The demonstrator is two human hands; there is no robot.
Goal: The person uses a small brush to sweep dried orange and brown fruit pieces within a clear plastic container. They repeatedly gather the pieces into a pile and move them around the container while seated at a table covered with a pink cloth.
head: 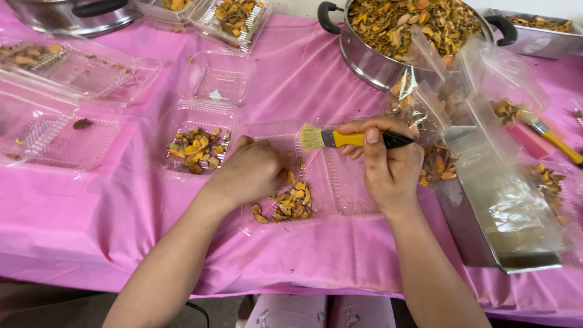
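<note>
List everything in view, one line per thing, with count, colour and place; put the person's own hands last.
tablecloth: one, pink, covering the whole table
pot: one, steel with black handles, top centre-right, full of orange-brown dried pieces
open clamshell container: one, clear plastic, centre, small pile of dried pieces in it
second clamshell: one, clear, left of centre, dried pieces in its lower half
other clear containers: several, far left and top
metal tray: one, steel, right side, clear plastic lying on it
second brush: one, yellow handle, far right
brush: one, yellow and black handle, pale bristles, centre
left hand: one, resting in the centre container by the pile
right hand: one, gripping the brush
</note>
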